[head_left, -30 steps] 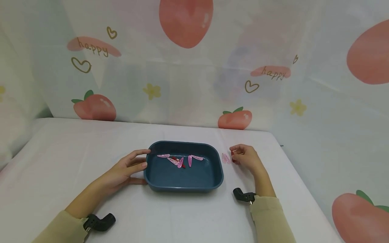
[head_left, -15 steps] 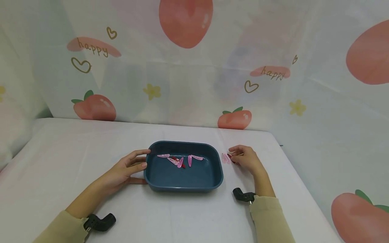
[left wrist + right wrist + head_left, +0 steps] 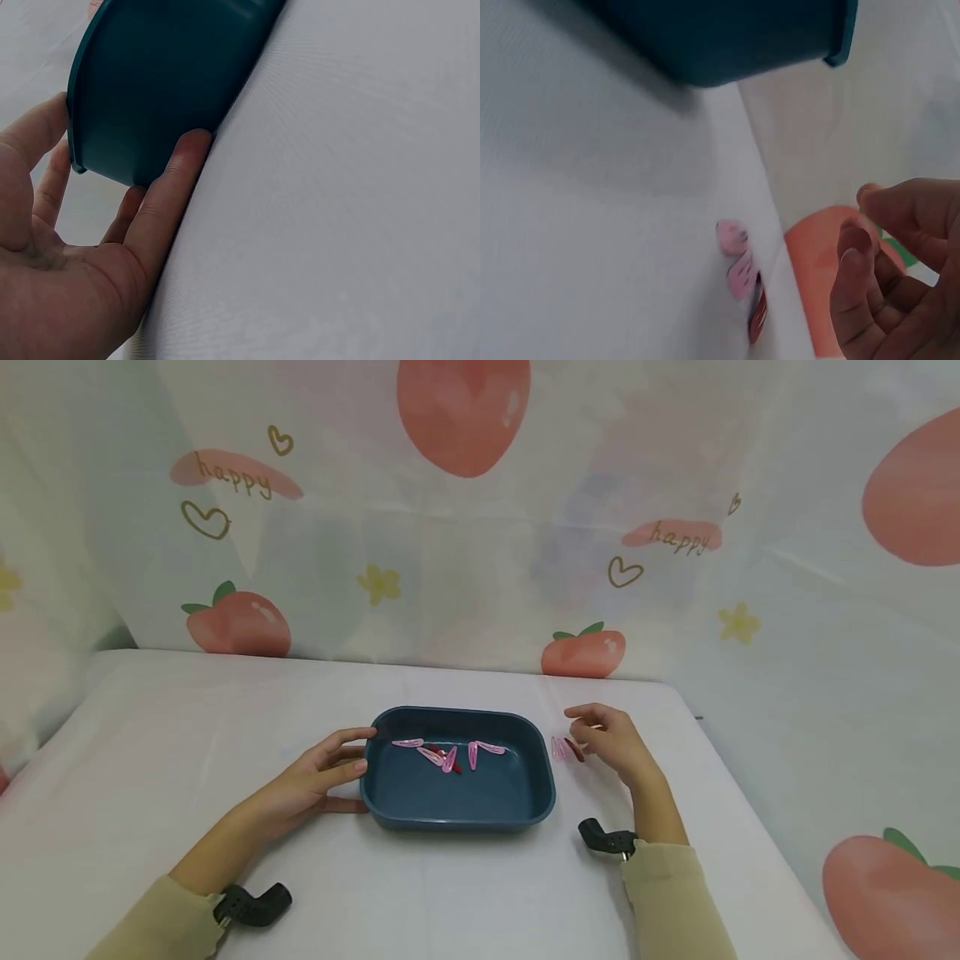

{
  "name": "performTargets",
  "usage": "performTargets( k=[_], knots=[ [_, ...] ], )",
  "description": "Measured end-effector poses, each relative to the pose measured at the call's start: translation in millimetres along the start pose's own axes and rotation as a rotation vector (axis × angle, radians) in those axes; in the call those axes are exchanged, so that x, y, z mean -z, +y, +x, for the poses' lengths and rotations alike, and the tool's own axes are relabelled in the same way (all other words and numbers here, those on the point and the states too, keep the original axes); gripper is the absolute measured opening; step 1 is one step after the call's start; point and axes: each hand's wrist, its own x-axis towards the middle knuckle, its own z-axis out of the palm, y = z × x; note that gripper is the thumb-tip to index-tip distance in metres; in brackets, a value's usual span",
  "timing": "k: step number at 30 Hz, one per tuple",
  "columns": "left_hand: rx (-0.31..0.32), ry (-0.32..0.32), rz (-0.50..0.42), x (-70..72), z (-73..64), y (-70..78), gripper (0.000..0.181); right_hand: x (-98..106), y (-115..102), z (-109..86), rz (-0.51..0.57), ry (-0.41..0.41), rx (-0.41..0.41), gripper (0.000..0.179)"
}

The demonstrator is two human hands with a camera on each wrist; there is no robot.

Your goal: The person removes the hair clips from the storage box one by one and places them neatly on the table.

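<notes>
A dark blue plastic tray stands on the table. Inside it lie several pink snap hair clips, with a red clip partly hidden beneath some of them. My left hand touches the tray's left end, fingers and thumb fairly straight against its rim and wall. To the right of the tray, two pink hair clips and a red hair clip lie side by side on the cloth. My right hand hovers just beyond them, fingers loosely bent and holding nothing.
White cloth covers the table. Behind and to the right hangs a backdrop curtain printed with peaches. A black wrist camera mount sits at the left sleeve, and another mount at the right.
My right hand has set the red hair clip down beside the two pink ones, let go and lifted slightly away. The left hand keeps touching the tray.
</notes>
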Motion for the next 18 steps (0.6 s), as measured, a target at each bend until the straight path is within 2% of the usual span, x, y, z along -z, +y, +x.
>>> performTargets(
  k=[4, 9, 18],
  knots=[
    [0.005, 0.001, -0.005, -1.0, 0.5, -0.6, 0.055, -5, -19, -0.8, 0.106, -0.016, 0.089, 0.033],
    [0.017, 0.010, -0.009, -0.5, 0.4, -1.7, 0.054, -19, -46, -2.8, 0.226, -0.084, 0.149, 0.031],
    [0.017, 0.014, 0.001, -0.8, 0.4, 0.0, 0.054, -60, -83, -2.2, 0.327, -0.194, 0.239, 0.031]
  ],
)
